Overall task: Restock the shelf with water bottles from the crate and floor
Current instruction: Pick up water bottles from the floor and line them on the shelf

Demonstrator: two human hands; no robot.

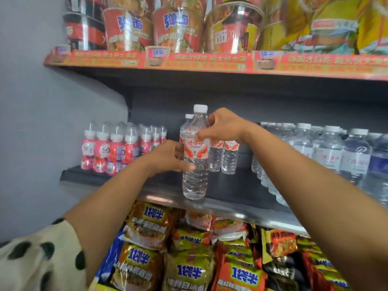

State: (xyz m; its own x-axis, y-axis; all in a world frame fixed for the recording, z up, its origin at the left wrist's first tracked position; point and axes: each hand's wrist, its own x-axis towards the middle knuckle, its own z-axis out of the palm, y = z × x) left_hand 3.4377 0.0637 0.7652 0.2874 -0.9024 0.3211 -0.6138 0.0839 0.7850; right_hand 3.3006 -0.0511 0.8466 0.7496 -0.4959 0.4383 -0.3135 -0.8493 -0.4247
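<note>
1. Water bottle point(195, 156) stands upright at the front edge of the middle shelf point(241, 185), white cap on, red-and-white label facing the camera. Base looks set down on the shelf lip, can't fully confirm contact.
2. Left hand point(168, 157) wraps the bottle's left side at label height, thumb across the front just under the label, fingers behind and hidden.
3. Right hand point(222, 127) is at the shoulder, fingertips pinched lightly on the upper label edge and neck area, wrist raised. Looks like steadying, not carrying.
4. Three more of the same labelled bottles point(222, 156) stand behind and to the right, deeper on the shelf. One peeks out directly behind the held one.
5. Pink drink bottles point(117, 150) sit to the left, a block of other water bottles point(327, 152) to the right. Open shelf space lies between them.
6. Handling: full bottle, so moderately heavy for one hand. Thin ribbed plastic will dent if squeezed hard. The surface is smooth, the label gives better friction.
7. Best hold is around the label band or just under it, not the cap. Tall and narrow, so it tips easily when pushed high up.
8. Crate and floor are not in view.
</note>
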